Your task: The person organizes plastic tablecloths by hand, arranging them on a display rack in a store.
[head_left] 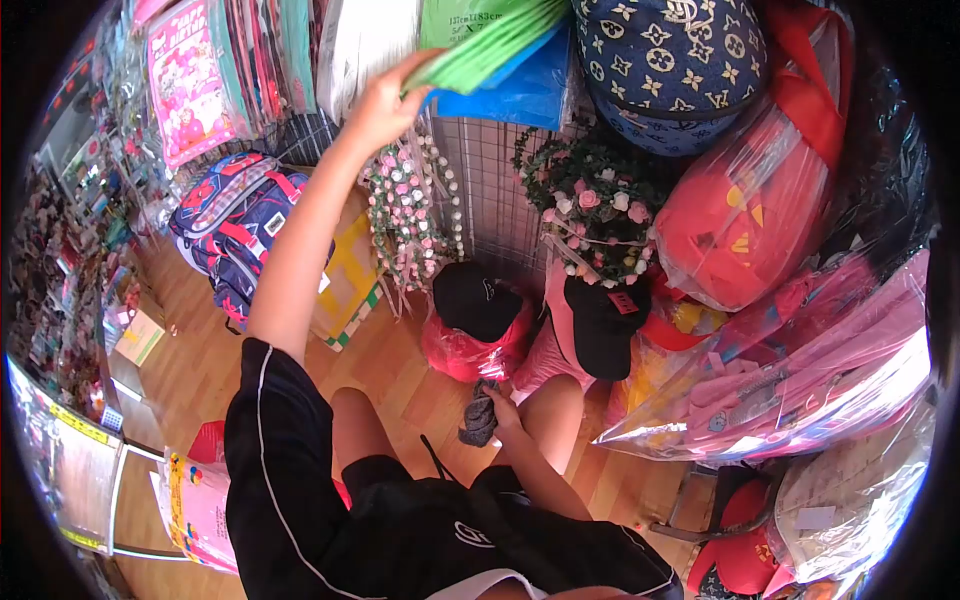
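Note:
My left hand [388,105] reaches up to the wall display. Its fingers pinch the edge of a green plastic packet [490,48], which is lifted and blurred by motion. Behind it hangs a blue packet [515,92]. Low down near my knees, my right hand [507,410] is closed around a bunched dark grey cloth [478,418]. Just beyond that cloth, a black cap [478,302] rests on a red plastic-wrapped bundle [470,350]. A black and pink cap [595,325] is to its right.
Flower garlands [410,200] hang on the wire grid [495,190]. A patterned blue cap [672,65] and a red bag in clear plastic [730,225] hang at the right. A backpack [240,225] stands on the left. Pink wrapped goods [790,370] jut in from the right.

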A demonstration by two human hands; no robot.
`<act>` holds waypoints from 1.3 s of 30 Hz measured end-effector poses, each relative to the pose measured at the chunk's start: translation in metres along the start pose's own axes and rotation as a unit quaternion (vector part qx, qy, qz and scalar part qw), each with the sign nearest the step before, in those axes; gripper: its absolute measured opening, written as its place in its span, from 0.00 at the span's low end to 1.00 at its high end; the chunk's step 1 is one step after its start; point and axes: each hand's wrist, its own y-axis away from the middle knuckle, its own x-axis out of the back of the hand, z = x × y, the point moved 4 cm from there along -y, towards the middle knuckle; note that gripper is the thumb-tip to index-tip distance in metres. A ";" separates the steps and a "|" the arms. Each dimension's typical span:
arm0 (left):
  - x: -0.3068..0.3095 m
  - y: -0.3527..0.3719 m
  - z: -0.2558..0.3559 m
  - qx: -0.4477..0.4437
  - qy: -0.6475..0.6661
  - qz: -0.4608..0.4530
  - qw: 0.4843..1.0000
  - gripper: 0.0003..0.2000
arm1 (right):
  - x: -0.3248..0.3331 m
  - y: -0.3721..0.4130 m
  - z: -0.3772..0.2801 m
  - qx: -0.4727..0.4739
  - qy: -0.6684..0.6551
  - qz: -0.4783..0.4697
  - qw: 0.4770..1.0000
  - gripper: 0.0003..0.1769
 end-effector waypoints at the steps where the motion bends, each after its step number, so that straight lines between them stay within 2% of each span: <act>1: 0.004 -0.003 -0.007 -0.044 0.003 0.015 0.999 0.18 | 0.002 0.000 0.000 0.000 0.000 0.001 1.000 0.10; 4: 0.003 -0.004 -0.018 -0.055 0.004 0.028 0.998 0.17 | 0.002 0.004 -0.004 0.000 0.015 0.024 1.000 0.10; 6: -0.002 -0.002 -0.010 -0.054 0.038 0.022 0.998 0.18 | -0.010 0.020 -0.013 -0.043 -0.089 -0.025 0.995 0.12; 7: -0.004 0.000 -0.009 -0.053 0.036 0.024 0.998 0.18 | -0.011 0.024 -0.019 -0.044 -0.086 -0.025 0.995 0.12; 9: -0.021 0.006 -0.005 -0.071 -0.015 -0.080 0.994 0.24 | -0.029 0.037 -0.037 -0.067 -0.165 -0.151 0.972 0.13; 11: -0.044 0.012 0.005 -0.150 -0.221 -0.144 0.953 0.31 | -0.046 0.052 -0.063 -0.048 -0.169 -0.148 0.973 0.16; 12: -0.061 0.015 -0.005 -0.154 -0.298 -0.162 0.928 0.37 | -0.055 0.060 -0.084 0.065 -0.057 -0.148 0.985 0.19; 13: -0.070 0.018 -0.008 -0.143 -0.307 -0.170 0.925 0.40 | -0.066 0.074 -0.106 0.177 0.056 -0.144 0.972 0.23; 15: -0.087 0.022 -0.007 -0.129 -0.341 -0.142 0.920 0.39 | -0.114 0.130 -0.167 0.309 0.220 -0.126 0.916 0.31; 17: -0.097 0.026 -0.003 -0.123 -0.335 -0.099 0.929 0.37 | -0.156 0.169 -0.223 0.482 0.354 -0.117 0.793 0.31; 19: -0.104 0.030 -0.002 -0.118 -0.329 -0.052 0.935 0.34 | -0.222 0.218 -0.270 0.620 0.383 -0.115 0.675 0.30; 21: -0.104 0.032 -0.005 -0.104 -0.284 -0.009 0.953 0.34 | -0.295 0.263 -0.312 0.793 0.399 -0.078 0.453 0.29; 22: -0.099 0.033 -0.002 -0.090 -0.224 0.006 0.970 0.35 | -0.334 0.276 -0.332 0.873 0.366 -0.035 0.322 0.26; 23: -0.098 0.034 0.002 -0.090 -0.225 0.011 0.970 0.35 | -0.370 0.287 -0.352 0.918 0.311 0.021 0.246 0.26; 24: -0.099 0.034 0.002 -0.077 -0.259 -0.012 0.963 0.35 | -0.408 0.285 -0.379 0.951 0.264 0.071 0.148 0.26; 25: -0.101 0.035 0.002 -0.063 -0.292 -0.034 0.954 0.36 | -0.442 0.284 -0.405 0.951 0.283 0.111 0.066 0.24; 27: -0.101 0.038 0.001 -0.045 -0.264 -0.006 0.963 0.37 | -0.492 0.261 -0.464 0.880 0.421 0.186 0.115 0.30; 28: -0.101 0.041 0.003 -0.057 -0.231 -0.004 0.971 0.38 | -0.502 0.252 -0.478 0.883 0.419 0.184 0.107 0.30; 30: -0.101 0.047 0.000 -0.065 -0.158 -0.009 0.985 0.38 | -0.515 0.225 -0.492 0.809 0.483 0.336 0.012 0.27; 34: -0.102 0.049 -0.010 -0.077 -0.114 0.004 0.991 0.36 | -0.506 0.188 -0.480 0.848 0.405 0.341 -0.038 0.23; 36: -0.106 0.049 -0.013 -0.075 -0.116 0.009 0.990 0.36 | -0.489 0.165 -0.477 0.868 0.397 0.297 0.001 0.22; 39: -0.108 0.050 -0.012 -0.072 -0.119 0.020 0.990 0.35 | -0.463 0.150 -0.463 0.843 0.451 0.294 0.020 0.23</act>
